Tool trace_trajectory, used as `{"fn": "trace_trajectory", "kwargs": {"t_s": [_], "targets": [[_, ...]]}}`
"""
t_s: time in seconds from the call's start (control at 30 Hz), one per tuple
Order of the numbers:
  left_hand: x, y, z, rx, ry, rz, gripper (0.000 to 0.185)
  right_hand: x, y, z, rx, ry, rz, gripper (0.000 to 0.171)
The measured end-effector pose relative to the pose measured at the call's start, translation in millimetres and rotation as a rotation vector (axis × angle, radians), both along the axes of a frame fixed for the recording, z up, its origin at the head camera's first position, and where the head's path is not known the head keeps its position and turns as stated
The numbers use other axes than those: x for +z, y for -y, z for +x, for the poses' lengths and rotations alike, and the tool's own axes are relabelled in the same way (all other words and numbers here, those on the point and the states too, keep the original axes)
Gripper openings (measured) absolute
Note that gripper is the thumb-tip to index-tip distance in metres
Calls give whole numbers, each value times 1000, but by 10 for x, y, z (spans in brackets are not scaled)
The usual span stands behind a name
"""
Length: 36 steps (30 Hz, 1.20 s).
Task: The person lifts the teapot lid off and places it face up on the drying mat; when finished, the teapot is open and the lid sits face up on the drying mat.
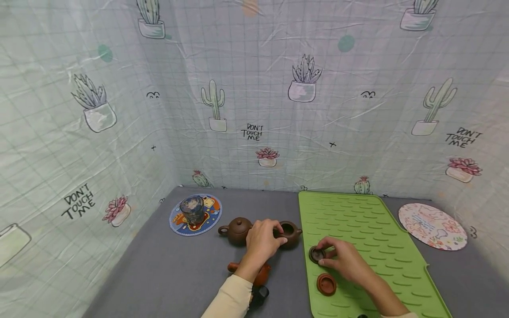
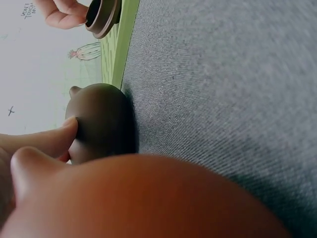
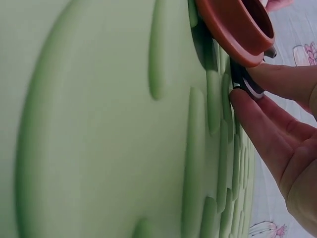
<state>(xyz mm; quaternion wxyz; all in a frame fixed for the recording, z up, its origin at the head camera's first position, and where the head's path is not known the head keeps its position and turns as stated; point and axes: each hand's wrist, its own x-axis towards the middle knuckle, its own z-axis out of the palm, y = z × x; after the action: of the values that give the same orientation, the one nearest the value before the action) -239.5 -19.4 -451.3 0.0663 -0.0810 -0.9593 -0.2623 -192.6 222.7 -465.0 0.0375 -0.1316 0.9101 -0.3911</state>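
Observation:
My left hand (image 1: 262, 236) holds the near side of a dark brown teapot (image 1: 293, 238) that stands without a lid, its spout toward the green mat (image 1: 338, 212). In the left wrist view the thumb lies against that teapot's (image 2: 101, 124) body; the other fingers are mostly hidden. At the mat's left edge, my right hand (image 1: 342, 258) pinches a dark brown teapot lid (image 1: 317, 255), hollow side up. A reddish-brown lid (image 1: 326, 284) lies upturned just nearer on the mat. Under my left forearm sits a reddish-brown teapot (image 1: 262, 274), partly covered by the arm.
Left of my left hand stands another dark teapot (image 1: 237, 232) with its lid on. A patterned glass (image 1: 192, 210) rests on a round blue coaster (image 1: 176, 225) farther left. On the right lies a round floral coaster (image 1: 433, 227). A printed curtain (image 1: 254, 172) borders the grey table (image 1: 159, 269).

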Motion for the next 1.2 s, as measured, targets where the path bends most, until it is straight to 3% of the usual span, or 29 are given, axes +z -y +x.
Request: {"fn": "trace_trajectory", "kwargs": {"t_s": [0.3, 0.6, 0.7, 0.93, 1.2], "targets": [[30, 35, 39, -7, 41, 31, 24, 25, 22, -12, -13, -10, -12, 39], [142, 107, 92, -31, 17, 76, 29, 118, 25, 12, -33, -18, 37, 43], [188, 141, 100, -55, 2, 92, 30, 177, 34, 16, -54, -54, 97, 45], [266, 233, 131, -71, -29, 107, 33, 321, 111, -7, -31, -237, 206, 47], [389, 316, 173, -62, -54, 97, 36, 480, 293, -81, -16, -285, 218, 49]]}}
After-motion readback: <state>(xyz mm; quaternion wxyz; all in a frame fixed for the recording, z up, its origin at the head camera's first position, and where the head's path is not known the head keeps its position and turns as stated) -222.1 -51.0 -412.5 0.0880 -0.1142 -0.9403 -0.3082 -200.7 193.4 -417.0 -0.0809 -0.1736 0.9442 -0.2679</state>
